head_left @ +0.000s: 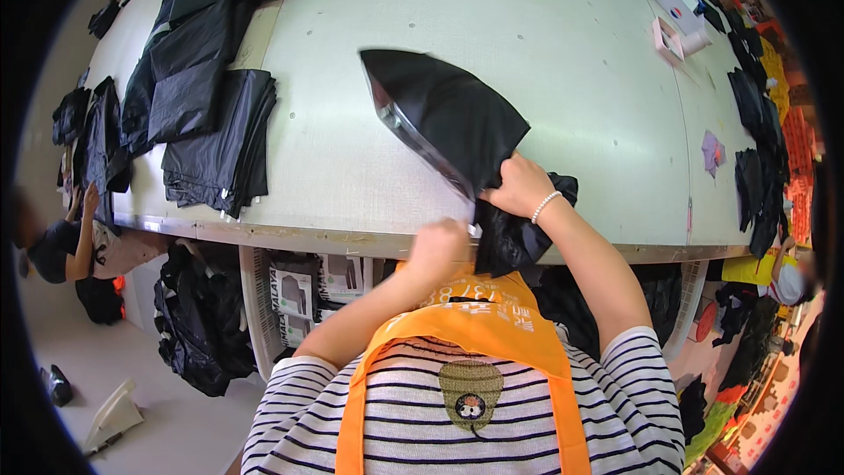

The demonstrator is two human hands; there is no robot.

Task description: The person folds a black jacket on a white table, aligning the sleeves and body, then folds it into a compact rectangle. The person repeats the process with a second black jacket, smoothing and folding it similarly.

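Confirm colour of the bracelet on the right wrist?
White, beaded bracelet on the right hand; shows in the head view.

Short-sleeved shirt [413, 413], white with thin black stripes, sleeves ending above elbow. Orange apron [479, 321] over it, broad straps down both sides of chest, pale print across top panel. Round olive patch [470, 391] mid-chest, small cartoon figure inside. White bead bracelet [545, 205] on right wrist. Forearms bare.
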